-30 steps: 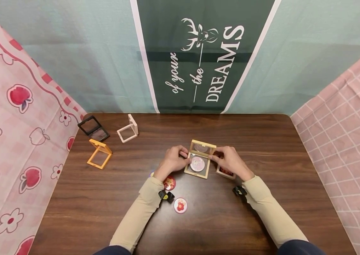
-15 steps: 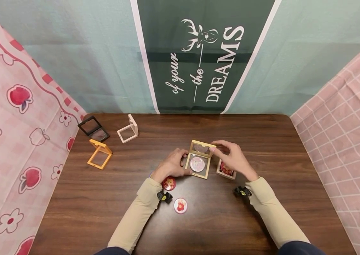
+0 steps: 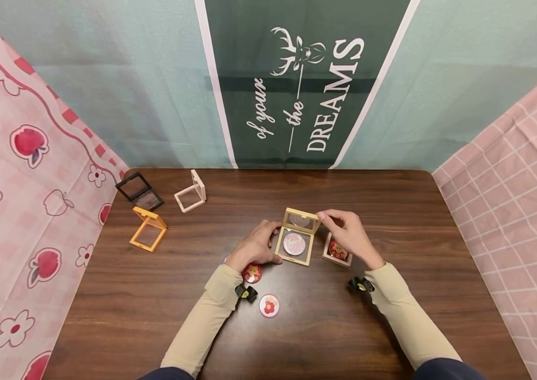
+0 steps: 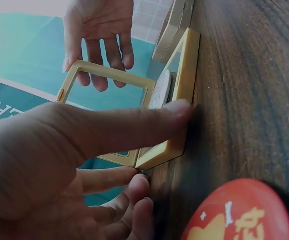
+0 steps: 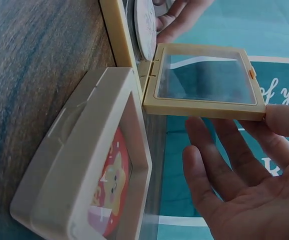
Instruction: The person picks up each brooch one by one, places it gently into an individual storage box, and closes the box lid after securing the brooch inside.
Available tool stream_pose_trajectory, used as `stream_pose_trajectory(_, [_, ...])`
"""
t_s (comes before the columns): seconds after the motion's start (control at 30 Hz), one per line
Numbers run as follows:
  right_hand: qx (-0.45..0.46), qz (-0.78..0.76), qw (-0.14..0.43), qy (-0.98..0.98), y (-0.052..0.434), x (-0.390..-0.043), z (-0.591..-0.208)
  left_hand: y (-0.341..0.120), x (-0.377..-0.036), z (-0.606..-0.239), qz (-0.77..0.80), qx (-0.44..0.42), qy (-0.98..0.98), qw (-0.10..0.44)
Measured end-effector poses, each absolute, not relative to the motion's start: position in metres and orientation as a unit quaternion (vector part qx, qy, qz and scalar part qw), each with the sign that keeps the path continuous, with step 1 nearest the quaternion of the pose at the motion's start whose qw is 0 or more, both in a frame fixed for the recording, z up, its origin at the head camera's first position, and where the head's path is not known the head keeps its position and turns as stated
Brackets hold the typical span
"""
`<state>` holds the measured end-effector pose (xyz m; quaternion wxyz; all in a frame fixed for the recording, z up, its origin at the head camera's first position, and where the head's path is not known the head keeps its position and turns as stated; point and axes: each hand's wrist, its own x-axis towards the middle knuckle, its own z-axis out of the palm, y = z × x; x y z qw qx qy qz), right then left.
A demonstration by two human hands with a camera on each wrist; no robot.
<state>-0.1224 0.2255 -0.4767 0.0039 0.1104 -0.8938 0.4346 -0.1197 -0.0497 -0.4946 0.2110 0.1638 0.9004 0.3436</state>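
Observation:
A yellow display frame (image 3: 303, 260) stands with its lid (image 5: 204, 107) raised, and a pale pink round badge (image 3: 294, 244) lies on the clear film of its base. My left hand (image 3: 256, 245) holds the base at its left side, thumb (image 4: 177, 111) on the front part of the edge and fingers toward the hinge. With the thumb and fingers of my right hand (image 3: 348, 233) I pinch the free right corner of the lid; the other fingers are spread behind it. Just right of it sits a cream frame (image 5: 92, 145) with a red badge (image 5: 115, 185) inside.
A red badge (image 3: 252, 273) lies by my left wrist, partly covering a purple-edged one. A white badge with a red flower (image 3: 269, 306) is nearer me. Opened black (image 3: 140, 191), white (image 3: 190, 195) and orange (image 3: 148, 232) frames stand at the far left.
My left thumb has left the badge and slid to the frame's front left edge. My right hand has moved up from beside the hinge to the lid's outer corner. The lid stays raised.

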Motion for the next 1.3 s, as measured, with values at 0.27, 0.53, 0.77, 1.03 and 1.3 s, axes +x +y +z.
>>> stream_pose_trajectory(0.27, [0.117,0.441,0.001,-0.890,0.223,-0.120,-0.476,-0.050,-0.121,-0.497,0.346,0.158,0.901,0.209])
stream_pose_trajectory(0.53, [0.131,0.446,-0.003,-0.885,0.223,-0.114,-0.474,-0.052,-0.122,-0.497,0.351,0.159,0.898,0.212])
stream_pose_trajectory(0.77, [0.142,0.453,-0.012,-0.880,0.224,-0.109,-0.475,-0.053,-0.122,-0.497,0.352,0.167,0.897,0.209])
stream_pose_trajectory(1.03, [0.156,0.464,-0.003,-0.872,0.221,-0.103,-0.476,-0.053,-0.123,-0.498,0.351,0.169,0.896,0.212])
stream_pose_trajectory(1.3, [0.178,0.478,0.012,-0.860,0.219,-0.096,-0.479,-0.053,-0.123,-0.498,0.347,0.167,0.897,0.216])
